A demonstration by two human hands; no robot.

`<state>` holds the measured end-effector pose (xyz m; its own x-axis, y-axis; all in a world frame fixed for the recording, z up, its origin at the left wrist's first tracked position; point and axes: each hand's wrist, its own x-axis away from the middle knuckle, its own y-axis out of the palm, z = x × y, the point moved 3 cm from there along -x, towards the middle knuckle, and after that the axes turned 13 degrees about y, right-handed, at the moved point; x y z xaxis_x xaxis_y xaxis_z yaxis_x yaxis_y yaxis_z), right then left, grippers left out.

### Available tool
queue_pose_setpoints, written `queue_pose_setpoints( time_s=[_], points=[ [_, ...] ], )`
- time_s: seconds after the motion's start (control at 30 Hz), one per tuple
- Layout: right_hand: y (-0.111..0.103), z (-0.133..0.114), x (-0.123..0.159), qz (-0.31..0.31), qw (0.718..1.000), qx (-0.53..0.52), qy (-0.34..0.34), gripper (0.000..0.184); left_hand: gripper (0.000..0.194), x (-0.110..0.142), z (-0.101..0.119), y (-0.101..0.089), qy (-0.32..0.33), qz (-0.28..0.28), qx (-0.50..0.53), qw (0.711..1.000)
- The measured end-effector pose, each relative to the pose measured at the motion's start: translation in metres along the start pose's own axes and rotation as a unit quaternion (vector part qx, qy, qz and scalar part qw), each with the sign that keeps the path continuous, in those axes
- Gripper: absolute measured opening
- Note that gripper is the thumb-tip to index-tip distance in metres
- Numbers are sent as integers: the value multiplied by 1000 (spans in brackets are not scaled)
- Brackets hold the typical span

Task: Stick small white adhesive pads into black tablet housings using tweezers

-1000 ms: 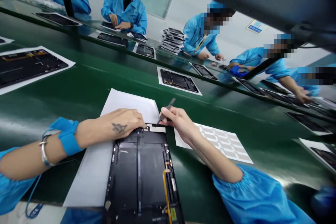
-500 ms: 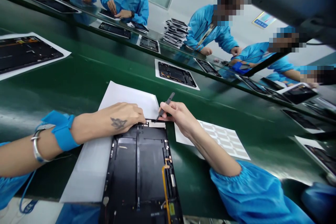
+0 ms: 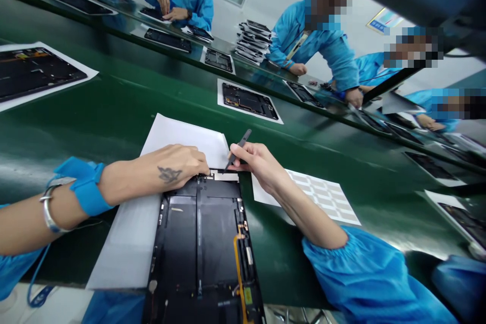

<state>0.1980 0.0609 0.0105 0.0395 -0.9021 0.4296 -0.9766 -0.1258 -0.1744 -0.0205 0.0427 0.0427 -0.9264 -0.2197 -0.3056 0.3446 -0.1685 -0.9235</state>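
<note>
A black tablet housing (image 3: 197, 243) with an orange flex cable (image 3: 237, 268) lies on a white sheet (image 3: 125, 248) right in front of me. My left hand (image 3: 176, 164) rests at the housing's top edge, its fingertips on a white strip (image 3: 224, 176). What they press or pinch is hidden. My right hand (image 3: 254, 159) grips black tweezers (image 3: 239, 147), whose tips reach down near that same edge. A blue wrist strap (image 3: 85, 187) and a metal bangle (image 3: 47, 215) circle my left wrist.
A sheet of white labels (image 3: 319, 195) lies right of the housing on the green conveyor belt (image 3: 114, 111). Other housings sit on white sheets along the belt. Beyond it, co-workers in blue smocks work beside a stack of housings (image 3: 252, 43).
The whole view has shifted slightly, with the belt items sliding up the frame. My hands stay at the housing's edge. The co-worker at the right has leaned forward, one hand lowered toward the far belt.
</note>
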Motion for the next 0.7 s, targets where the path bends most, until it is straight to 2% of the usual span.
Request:
queue_pose_setpoints(
  time_s=[0.13, 0.23, 0.53, 0.7],
  points=[
    [0, 0, 0, 4, 1000, 1, -2, 61, 33, 4, 11, -11, 4, 12, -3, 1000],
    [1, -1, 0, 4, 1000, 5, -5, 62, 32, 6, 9, -9, 0, 15, 12, 1000],
    [1, -1, 1, 1, 1000, 14, -11, 60, 36, -4, -1, 0, -6, -58, 14, 998],
    [3, -3, 2, 6, 999, 32, -42, 59, 36, 2, -10, 10, 25, -17, 43, 999]
  ],
)
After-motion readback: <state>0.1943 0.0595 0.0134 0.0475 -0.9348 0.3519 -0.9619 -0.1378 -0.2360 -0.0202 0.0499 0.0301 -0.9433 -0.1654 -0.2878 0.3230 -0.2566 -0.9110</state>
